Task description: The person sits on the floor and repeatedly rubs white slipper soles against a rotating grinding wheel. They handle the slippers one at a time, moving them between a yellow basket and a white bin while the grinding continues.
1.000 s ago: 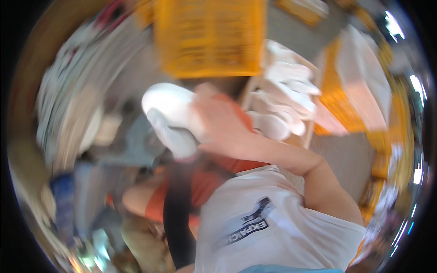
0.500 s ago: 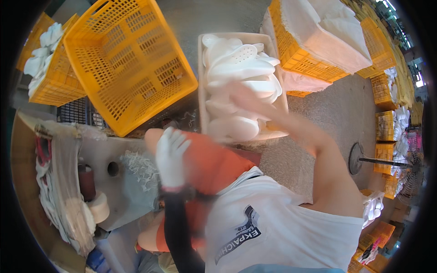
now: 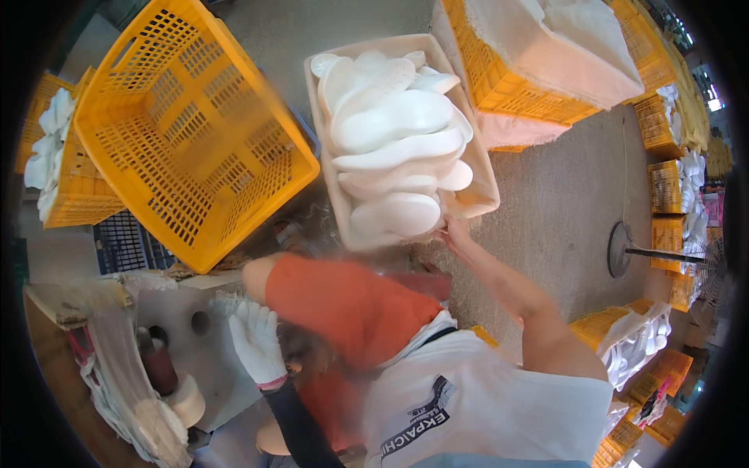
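A pale rectangular tub [image 3: 485, 181] is piled with white foam shoe soles [image 3: 398, 117], one of them dotted with small holes. My bare right hand [image 3: 455, 234] grips the near rim of this tub by its right corner; some of its fingers are hidden. In a white knitted glove, my left hand [image 3: 257, 343] is open, fingers stretched out, and holds nothing. It hovers beside my knee in orange shorts, next to the grey worktop [image 3: 222, 382] with white scraps on it.
Left of the tub stands a large yellow perforated crate [image 3: 199, 132]. Yellow crates with a white liner [image 3: 554, 47] are stacked at the upper right. A stand fan [image 3: 619, 249] is on the right. On the worktop are a dark red cylinder [image 3: 158, 366] and a cream roll [image 3: 186, 399].
My right hand has moved from the soles to the tub's near rim. My left hand has left my thigh, moving down and left. The tub sits at a slightly different angle in view.
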{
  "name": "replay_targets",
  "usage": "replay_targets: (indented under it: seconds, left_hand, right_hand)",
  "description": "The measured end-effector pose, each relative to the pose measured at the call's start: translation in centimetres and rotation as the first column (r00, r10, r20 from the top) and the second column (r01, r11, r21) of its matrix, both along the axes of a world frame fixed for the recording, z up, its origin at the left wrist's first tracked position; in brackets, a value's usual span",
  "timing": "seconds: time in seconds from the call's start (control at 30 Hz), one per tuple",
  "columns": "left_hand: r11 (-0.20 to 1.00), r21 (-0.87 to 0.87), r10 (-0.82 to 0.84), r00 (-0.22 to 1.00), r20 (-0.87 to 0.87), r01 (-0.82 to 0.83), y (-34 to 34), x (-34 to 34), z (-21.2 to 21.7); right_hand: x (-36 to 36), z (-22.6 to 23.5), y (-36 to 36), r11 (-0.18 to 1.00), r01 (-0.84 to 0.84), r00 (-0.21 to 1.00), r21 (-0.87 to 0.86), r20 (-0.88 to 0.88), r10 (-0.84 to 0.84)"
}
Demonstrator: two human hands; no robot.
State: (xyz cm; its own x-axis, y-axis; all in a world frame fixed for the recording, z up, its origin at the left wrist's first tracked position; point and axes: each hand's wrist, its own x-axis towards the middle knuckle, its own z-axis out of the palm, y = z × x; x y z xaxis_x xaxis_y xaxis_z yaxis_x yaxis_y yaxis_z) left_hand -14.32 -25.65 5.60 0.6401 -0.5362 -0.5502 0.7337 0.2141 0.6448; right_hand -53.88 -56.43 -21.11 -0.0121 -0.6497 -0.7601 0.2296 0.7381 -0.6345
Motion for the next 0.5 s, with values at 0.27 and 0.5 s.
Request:
replay_targets:
  seconds: [0.27,0.5]
  left_hand:
    - [0.993,0.115,0.019,0.991,0.13,-0.034,-2.2,1.6,0.2]
    - [0.838,0.472,0.241,0.962,0.128,-0.273,5.1,2.3,-2.8]
  right_hand:
    - [12.0,4.1,-10.3,0.974,-0.139,0.985,-0.179,-0.125,0.117]
    - [20.2,-0.7,-21.3,0.945,-0.051,0.989,-0.323,-0.15,0.002]
